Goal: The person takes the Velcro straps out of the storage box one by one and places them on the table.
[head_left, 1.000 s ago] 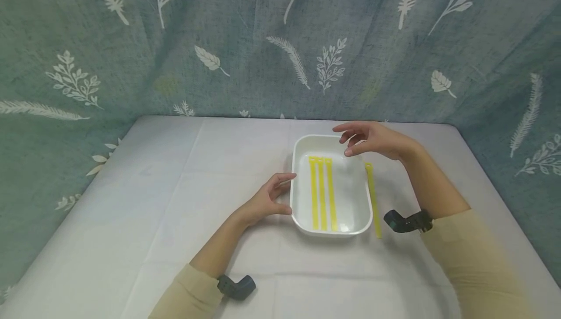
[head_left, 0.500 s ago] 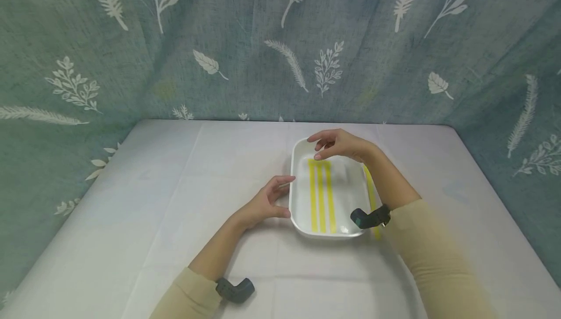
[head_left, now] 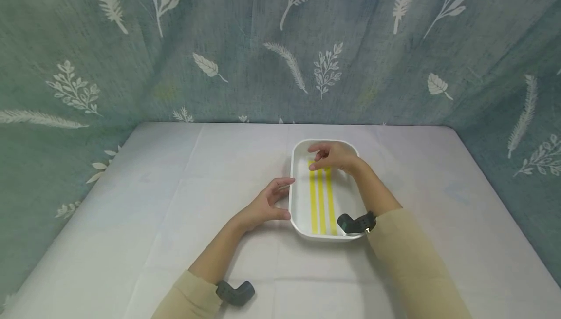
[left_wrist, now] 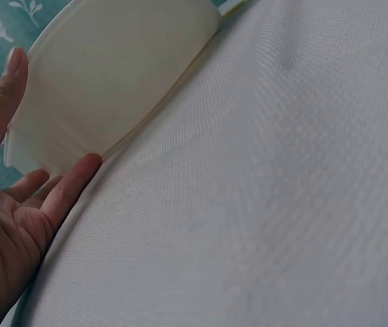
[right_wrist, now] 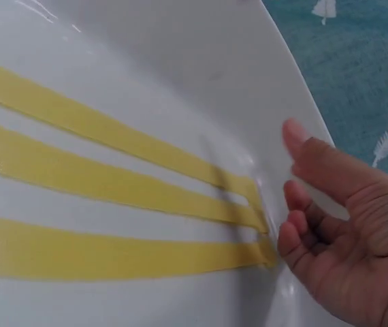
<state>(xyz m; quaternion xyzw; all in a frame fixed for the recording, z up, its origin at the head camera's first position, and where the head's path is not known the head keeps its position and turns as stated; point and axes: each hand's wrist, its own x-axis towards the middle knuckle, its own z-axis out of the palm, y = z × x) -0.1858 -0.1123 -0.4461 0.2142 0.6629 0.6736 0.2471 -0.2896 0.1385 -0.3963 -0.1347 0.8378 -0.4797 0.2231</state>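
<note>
A white rectangular tray (head_left: pixel 300 202) with rounded corners holds three long, flat yellow strips (head_left: pixel 321 207) lying side by side. My left hand (head_left: pixel 265 204) rests against the tray's left side, thumb and fingers spread; the left wrist view shows the fingers (left_wrist: pixel 75 184) along its outer wall. Over the far end of the tray, my right hand (head_left: pixel 335 157) hovers with loosely bent fingers and nothing between them. Its fingertips come close to the wider far ends of the yellow strips (right_wrist: pixel 112 128) in the right wrist view.
A white cloth (head_left: pixel 210 163) covers the table. Behind it hangs a blue-green curtain (head_left: pixel 245 65) with white leaf prints. Dark cameras sit on both wrists, the right wrist camera (head_left: pixel 356 223) overlapping the tray's near right corner.
My right hand has moved left and down from above the tray's far right corner to the strips' far ends. Its arm now hides the single strip seen right of the tray. The left hand stays put.
</note>
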